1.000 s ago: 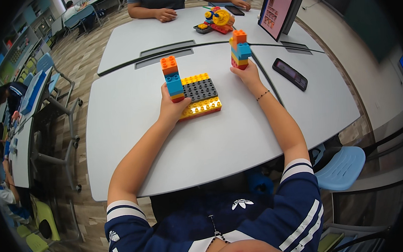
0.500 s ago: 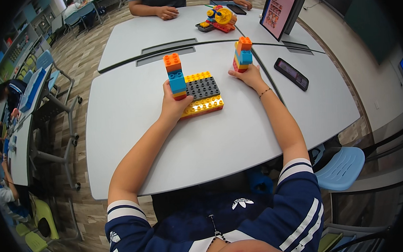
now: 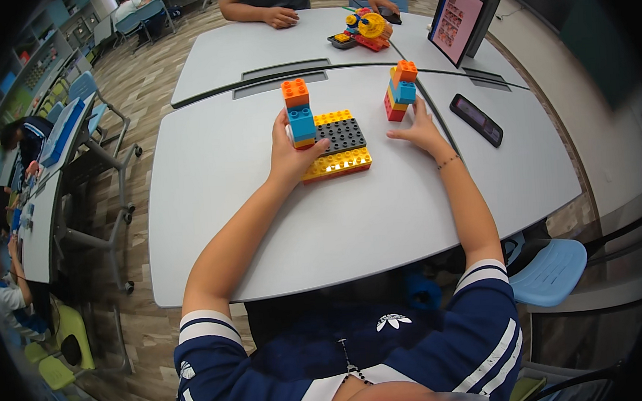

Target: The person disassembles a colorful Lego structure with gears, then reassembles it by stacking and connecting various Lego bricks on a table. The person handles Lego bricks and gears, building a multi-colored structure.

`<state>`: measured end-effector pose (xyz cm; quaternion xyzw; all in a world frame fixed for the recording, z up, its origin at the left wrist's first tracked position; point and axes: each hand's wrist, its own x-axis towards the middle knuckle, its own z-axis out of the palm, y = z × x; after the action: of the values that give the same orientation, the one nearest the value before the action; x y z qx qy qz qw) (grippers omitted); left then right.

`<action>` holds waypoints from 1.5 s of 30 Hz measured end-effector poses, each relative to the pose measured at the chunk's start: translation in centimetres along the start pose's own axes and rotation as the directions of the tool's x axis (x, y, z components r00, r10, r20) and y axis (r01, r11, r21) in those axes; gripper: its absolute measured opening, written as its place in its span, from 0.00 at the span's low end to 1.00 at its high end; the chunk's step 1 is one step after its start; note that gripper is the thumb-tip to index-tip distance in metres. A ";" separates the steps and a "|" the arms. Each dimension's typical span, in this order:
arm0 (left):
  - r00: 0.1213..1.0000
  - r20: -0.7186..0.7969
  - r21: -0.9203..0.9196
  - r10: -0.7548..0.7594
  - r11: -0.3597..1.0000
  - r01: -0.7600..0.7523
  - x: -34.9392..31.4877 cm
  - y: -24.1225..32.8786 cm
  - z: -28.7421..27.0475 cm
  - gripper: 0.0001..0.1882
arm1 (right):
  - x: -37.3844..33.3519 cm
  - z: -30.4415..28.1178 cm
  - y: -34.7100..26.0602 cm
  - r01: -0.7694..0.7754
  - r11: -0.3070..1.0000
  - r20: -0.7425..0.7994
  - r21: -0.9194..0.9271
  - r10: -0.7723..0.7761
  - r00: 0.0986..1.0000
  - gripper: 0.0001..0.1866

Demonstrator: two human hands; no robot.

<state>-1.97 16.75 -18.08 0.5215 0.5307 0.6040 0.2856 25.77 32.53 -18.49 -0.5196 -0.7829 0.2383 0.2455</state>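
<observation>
A toy-brick base (image 3: pixel 342 162) of red, yellow and dark grey studded layers lies on the table. At its left side rises a brick tower (image 3: pixel 301 121), orange on top, blue in the middle, yellow low down. My left hand (image 3: pixel 293 158) is wrapped around the tower's lower part, thumb toward the grey layer. To the right a separate brick tower (image 3: pixel 400 93) stands on the table, orange, blue, yellow and red, its upper bricks offset. My right hand (image 3: pixel 425 132) is just beside and in front of it, thumb and fingers spread; contact of the fingertips is hard to tell.
A phone (image 3: pixel 476 120) lies at the right, behind it a tablet (image 3: pixel 458 19) standing upright. Across the table is a colourful brick model (image 3: pixel 368 28) with a yellow wheel. A person's hand (image 3: pixel 280 17) rests at the far edge. A blue chair (image 3: pixel 551 271) stands at the near right.
My right hand has loosened from the right tower and drawn slightly toward me, fingers spreading. My left hand keeps its grip. The whole view has shifted a little.
</observation>
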 end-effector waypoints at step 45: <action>0.961 -0.224 0.456 -0.163 0.854 0.251 1.9 -3.0 -20.3 0.23 | -5.4 7.3 -13.3 0.712 0.656 0.176 -0.250 -0.692 0.700 0.36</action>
<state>-22.09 12.30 -18.12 0.4596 0.7402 0.4631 0.1625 13.72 22.04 -16.48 -0.1996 -0.9566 0.0205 0.2114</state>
